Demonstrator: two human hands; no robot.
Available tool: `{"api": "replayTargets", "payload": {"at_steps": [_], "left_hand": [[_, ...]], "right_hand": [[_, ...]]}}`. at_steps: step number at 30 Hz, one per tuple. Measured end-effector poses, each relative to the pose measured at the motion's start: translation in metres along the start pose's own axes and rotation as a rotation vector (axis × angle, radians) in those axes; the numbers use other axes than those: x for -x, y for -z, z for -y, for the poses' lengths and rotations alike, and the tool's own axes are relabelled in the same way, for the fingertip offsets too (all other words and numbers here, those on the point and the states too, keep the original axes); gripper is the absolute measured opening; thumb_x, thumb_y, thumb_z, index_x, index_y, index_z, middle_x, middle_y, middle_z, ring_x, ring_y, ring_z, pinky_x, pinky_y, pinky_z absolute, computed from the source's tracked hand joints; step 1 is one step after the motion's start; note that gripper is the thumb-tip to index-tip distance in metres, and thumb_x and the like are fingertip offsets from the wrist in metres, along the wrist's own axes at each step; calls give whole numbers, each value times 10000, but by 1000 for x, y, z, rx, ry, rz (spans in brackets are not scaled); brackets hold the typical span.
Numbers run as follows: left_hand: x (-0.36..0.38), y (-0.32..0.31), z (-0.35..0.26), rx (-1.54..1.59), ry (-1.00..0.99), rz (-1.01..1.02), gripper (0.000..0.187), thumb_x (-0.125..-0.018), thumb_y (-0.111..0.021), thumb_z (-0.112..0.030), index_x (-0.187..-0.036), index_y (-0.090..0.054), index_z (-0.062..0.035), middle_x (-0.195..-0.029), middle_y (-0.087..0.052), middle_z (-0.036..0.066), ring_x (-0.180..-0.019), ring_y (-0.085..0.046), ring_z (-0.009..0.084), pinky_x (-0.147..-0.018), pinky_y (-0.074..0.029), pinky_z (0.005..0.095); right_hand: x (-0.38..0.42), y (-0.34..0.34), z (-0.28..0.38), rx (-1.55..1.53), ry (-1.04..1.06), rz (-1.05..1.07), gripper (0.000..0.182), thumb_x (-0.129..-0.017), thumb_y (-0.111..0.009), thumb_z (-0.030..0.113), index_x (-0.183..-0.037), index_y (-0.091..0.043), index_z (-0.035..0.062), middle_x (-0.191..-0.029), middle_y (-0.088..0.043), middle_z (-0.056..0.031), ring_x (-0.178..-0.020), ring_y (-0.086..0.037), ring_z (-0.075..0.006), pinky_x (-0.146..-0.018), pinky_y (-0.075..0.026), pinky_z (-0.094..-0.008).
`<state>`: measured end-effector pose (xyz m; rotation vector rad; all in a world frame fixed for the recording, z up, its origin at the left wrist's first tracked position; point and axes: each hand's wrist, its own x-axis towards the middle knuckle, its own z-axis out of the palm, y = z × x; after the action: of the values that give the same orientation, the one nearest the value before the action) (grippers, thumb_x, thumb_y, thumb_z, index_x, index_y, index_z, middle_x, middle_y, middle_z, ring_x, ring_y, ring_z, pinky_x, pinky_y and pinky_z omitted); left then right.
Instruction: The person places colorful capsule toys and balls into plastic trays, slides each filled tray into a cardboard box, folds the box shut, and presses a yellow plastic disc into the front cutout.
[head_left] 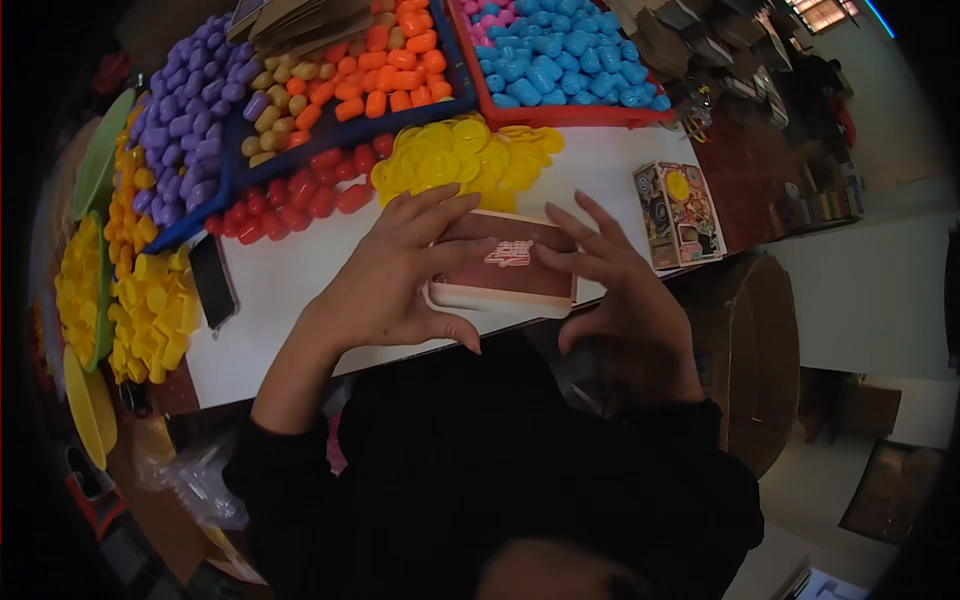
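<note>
A flat brown carton with pale lettering and a cream lower edge lies at the table's front, between my two hands. My left hand reaches over its left end with fingers spread and the thumb stretched out below the front edge. At the right end, my right hand has its fingers apart, fingertips overlapping the carton's top and the thumb by its lower right corner. Just behind the carton is a heap of yellow discs. Red capsule-shaped pieces lie to the left of the discs.
A printed box stands at right. Behind are a blue tray of orange and tan pieces and a red tray of blue and pink ones. Purple pieces, a phone and yellow pieces sit left. A cardboard carton stands right.
</note>
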<state>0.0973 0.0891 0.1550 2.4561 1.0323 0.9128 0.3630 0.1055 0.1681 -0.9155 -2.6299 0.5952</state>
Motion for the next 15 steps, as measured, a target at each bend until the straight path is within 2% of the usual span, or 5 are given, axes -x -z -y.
{"api": "replayTargets", "payload": {"at_steps": [2, 7, 9, 13, 15], "left_hand": [[-2, 2, -2, -55, 21, 128, 521, -664, -739, -340, -1093, -613, -72, -1212, -492, 163, -1091, -460, 339, -932, -400, 405], [-6, -7, -2, -319, -12, 173, 608, -729, -674, -404, -1229, -517, -95, -1217, -476, 177, -1082, -457, 350, -938, -393, 397], [-3, -12, -3, -320, -10, 174, 629, -747, -656, -407, -1270, -481, -104, -1221, -470, 179, -1088, -448, 351, -942, -388, 397], [0, -22, -6, -323, 59, 227, 716, -751, -617, -489, -1336, -389, -146, -1348, -355, 185, -1210, -356, 372, -993, -308, 508], [2, -21, -8, -356, 62, 241, 747, -755, -603, -514, -1366, -346, -170, -1373, -320, 190, -1241, -320, 376, -1001, -276, 540]], "right_hand": [[-4, -6, 7, -15, -61, -24, 576, -599, -796, 155, -1114, -554, 63, -1344, -422, -141, -1237, -362, -375, -980, -362, -435], [-11, -22, 6, 47, -57, -94, 680, -617, -784, 171, -1229, -503, 80, -1355, -410, -139, -1249, -348, -377, -985, -362, -416], [-4, -21, 1, 51, 9, -20, 769, -650, -766, 209, -1307, -404, 38, -1394, -341, -160, -1267, -317, -372, -1002, -332, -452], [-7, -33, 9, 257, -62, -40, 916, -625, -790, 294, -1352, -310, 10, -1428, -247, -207, -1304, -257, -373, -1031, -274, -481], [-1, -37, 9, 164, -89, -91, 1102, -594, -812, 331, -1414, -141, 26, -1449, -178, -222, -1354, -120, -387, -1013, -244, -561]]}}
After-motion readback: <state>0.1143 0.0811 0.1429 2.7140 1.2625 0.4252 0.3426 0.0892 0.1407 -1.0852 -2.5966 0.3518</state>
